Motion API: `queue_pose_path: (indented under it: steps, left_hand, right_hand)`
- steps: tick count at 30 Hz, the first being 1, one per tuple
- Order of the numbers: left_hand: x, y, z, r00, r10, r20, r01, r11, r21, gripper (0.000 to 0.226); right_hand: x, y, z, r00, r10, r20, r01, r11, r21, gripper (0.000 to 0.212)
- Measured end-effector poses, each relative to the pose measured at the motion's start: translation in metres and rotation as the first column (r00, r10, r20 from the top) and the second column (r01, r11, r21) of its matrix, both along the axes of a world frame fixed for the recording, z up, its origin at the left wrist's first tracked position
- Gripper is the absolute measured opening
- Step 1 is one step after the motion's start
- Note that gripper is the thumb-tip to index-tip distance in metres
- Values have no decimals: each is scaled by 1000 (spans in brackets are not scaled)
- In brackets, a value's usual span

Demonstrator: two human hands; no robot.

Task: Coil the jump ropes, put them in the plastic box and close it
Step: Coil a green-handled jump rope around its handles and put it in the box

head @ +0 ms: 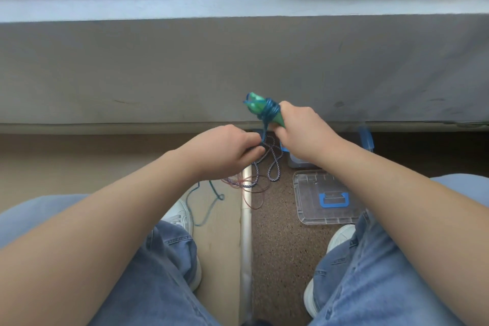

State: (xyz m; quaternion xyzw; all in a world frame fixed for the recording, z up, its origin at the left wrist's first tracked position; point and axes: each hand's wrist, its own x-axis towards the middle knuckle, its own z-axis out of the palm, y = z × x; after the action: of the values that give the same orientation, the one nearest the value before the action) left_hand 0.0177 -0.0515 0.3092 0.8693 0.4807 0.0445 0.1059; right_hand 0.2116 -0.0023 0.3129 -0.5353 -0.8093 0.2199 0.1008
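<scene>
Floor (276, 241) scene: right hand (304, 135) clamps green handles (254, 103), left hand (227, 149) pinches blue rope (270, 110); lost tension could unwind turns or snag striped rope (274, 167).

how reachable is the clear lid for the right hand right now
Probably not yet. The right hand is full, gripping the green handles wound with blue rope. The lid itself lies uncovered on the floor nearby, so freeing the hand should do.

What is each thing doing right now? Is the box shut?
Blue rope, partly wound round green handles.
Striped rope, loose on floor.
Red rope, loose on floor.
Plastic box, open.
Lid, off, flat on floor.
Right hand, grips the green handles.
Left hand, pinches blue rope.
</scene>
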Motion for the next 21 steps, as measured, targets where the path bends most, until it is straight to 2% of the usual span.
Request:
queue_pose_path:
  steps: [2,5,8,10,12,15,17,19,21]
  left_hand:
    - [3,0,8,993,-101,-56,109,981,163,41]
    - [-3,1,20,982,-176,-68,189,935,301,42]
    - [-12,10,28,996,-88,16,75,916,394,46]
    - [-19,16,33,998,17,67,-43,916,399,49]
    - [-27,22,30,992,111,53,-122,930,348,55]
    - [-32,26,18,971,237,1,-234,957,170,63]
    - [-30,29,10,954,301,-4,-300,953,42,63]
    - [-26,29,9,926,374,52,-369,926,-79,59]
    - [-24,29,8,906,422,36,-407,892,-196,46]
  right_hand:
    - [-6,-8,-5,985,79,154,-84,996,24,17]
    - [-15,-20,-13,934,245,259,-251,968,-13,14]
    - [-14,-25,-12,838,445,317,-445,892,-76,17]
    - [-16,-29,-8,800,538,267,-528,841,-113,16]
    - [-19,-35,-5,803,582,129,-570,813,-121,14]
    - [-24,-39,3,828,560,-29,-561,824,-81,11]
    - [-22,-33,7,862,505,-39,-507,860,-65,14]
    - [-17,-26,7,899,436,-31,-437,897,-61,14]
    - [-15,-22,6,924,370,-97,-378,923,-76,16]
